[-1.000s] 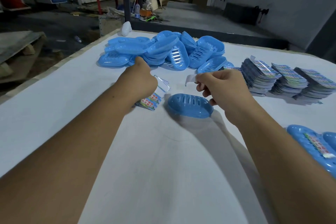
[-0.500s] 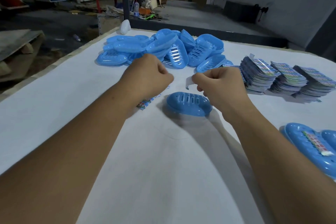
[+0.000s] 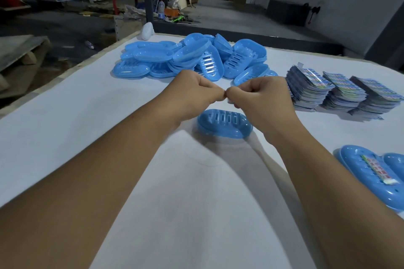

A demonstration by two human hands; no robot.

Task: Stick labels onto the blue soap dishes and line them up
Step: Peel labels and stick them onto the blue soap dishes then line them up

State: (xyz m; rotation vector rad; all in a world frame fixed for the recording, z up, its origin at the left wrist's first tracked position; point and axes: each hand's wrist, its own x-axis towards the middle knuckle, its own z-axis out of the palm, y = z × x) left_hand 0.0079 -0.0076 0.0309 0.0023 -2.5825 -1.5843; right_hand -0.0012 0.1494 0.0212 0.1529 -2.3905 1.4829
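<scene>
- Change from a second ago: the left hand (image 3: 196,91) has left the label lying on the table and come in to meet the right hand (image 3: 260,96); the two were apart, now their fingertips touch above the single dish. That loose label no longer shows, being behind the left forearm.
- Hands, 2: both with fingers curled, pinching together at one spot. A small pale scrap (image 3: 229,101) peeps out just under the right fingertips; what it is cannot be made out, and whether the left hand grips it too cannot be told.
- Finished soap dishes (image 3: 369,179), near right edge: 2 in view, side by side, one carrying a label strip (image 3: 223,172); both cut off by the frame.
- Single soap dish (image 3: 225,124), 1: slotted face up, on the white table (image 3: 65,120) just beneath the hands, its right end covered by the right wrist.
- Label stacks (image 3: 343,96), 3: in a row, right of the hands, printed faces up.
- Pile of soap dishes (image 3: 192,59), far side of table: heaped and overlapping, too tangled to count.
- White object (image 3: 147,31), 1: at the table's far edge, not identifiable.
</scene>
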